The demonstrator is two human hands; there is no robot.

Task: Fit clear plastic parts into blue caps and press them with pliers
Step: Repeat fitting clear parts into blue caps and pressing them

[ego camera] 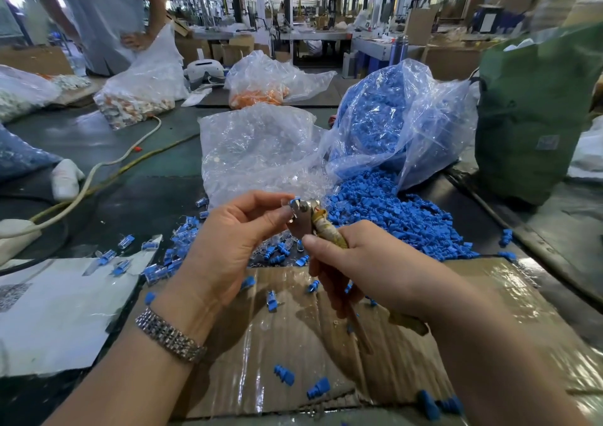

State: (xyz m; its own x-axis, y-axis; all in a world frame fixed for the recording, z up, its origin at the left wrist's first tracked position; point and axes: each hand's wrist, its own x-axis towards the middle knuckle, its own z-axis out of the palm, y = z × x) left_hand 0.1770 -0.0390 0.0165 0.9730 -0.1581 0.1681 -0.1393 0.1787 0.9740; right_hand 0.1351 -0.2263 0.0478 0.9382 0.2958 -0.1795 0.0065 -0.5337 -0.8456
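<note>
Blue cap, with what looks like a clear part seated in it, sits at the very tip of the pliers, pinched there by the left hand between thumb and forefinger; it is small and partly hidden by the metal head, so whether the clear piece is fully home cannot be told. The left fingers curl round the piece from the left and above, holding it up over the cardboard sheet that lies on the worktop. The right hand grips the pliers' wrapped handles, fingers closed round them, thumb lying along the upper handle. The tool's long axis runs from that hand at lower right up and leftwards to the head, so the jaws point straight at the left fingertips, and the cap lies just beyond the pivot. By the look of it the jaws are on or about the cap, though how tightly they are closed is not clear. The coming squeeze turns on this: the cap must lie square across the jaws, and the left fingertips, touching the metal, sit very near the bite. Loose blue caps spill from a bag beyond the right hand; the clear parts bag lies behind the left.
</note>
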